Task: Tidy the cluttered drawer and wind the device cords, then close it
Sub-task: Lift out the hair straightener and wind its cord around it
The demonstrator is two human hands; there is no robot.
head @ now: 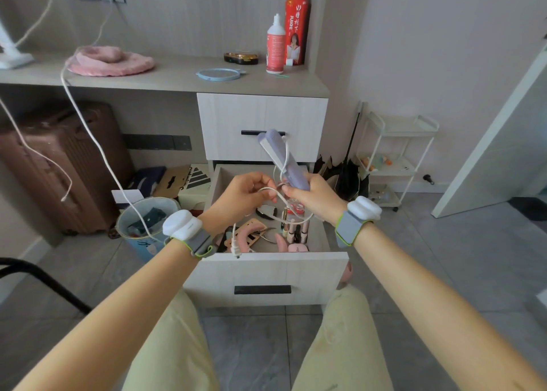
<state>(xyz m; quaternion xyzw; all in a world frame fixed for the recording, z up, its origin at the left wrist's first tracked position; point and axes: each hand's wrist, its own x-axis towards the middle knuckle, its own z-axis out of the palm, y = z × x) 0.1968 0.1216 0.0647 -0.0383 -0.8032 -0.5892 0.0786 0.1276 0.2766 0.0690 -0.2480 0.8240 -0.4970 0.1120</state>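
The lower drawer [266, 278] stands pulled open in front of me, with several small cosmetics, pink items and a pair of nippers inside. Above it, my right hand [313, 196] is shut on the base of a lilac hair straightener [281, 156], which points up and away. Its white cord [284, 204] loops around the body and hangs below my hands. My left hand [245, 196] pinches that cord just left of the straightener. The cord's plug [236, 247] dangles over the drawer's front edge.
The upper drawer [262, 127] is closed. A bin [148, 224] stands left of the drawer, with boxes and a brown suitcase [59, 165] behind it. A white cart [396, 156] and black umbrella [349, 174] stand to the right. Bottles, a mirror and a pink cushion sit on the desk.
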